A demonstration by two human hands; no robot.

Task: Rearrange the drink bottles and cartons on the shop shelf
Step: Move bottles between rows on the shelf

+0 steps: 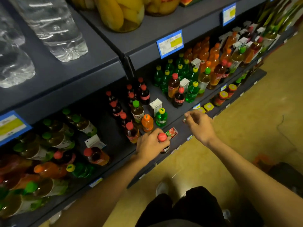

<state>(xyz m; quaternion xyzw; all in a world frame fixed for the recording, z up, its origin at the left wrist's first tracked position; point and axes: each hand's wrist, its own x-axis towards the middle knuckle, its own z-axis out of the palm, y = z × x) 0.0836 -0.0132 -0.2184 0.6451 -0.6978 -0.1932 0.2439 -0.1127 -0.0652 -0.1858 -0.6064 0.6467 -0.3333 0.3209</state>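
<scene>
The left hand (150, 145) has its grip curled round the neck of a dark cola bottle with a red cap (162, 139), which stands at the front edge of the dark grey metal shelf (180, 128), at about 6 o'clock in the cluster of drinks. Touching that bottle at 2 o'clock lies a small red and green carton (172, 133). At 11 o'clock from the hand stands an orange soda bottle with an orange cap (147, 122), and just beside it at 3 o'clock a green bottle with a yellow cap (161, 117). A white carton (155, 106) stands behind them. The right hand (200, 123) hovers over the shelf's front lip at 3 o'clock, fingers loosely bent, holding nothing that can be made out.
</scene>
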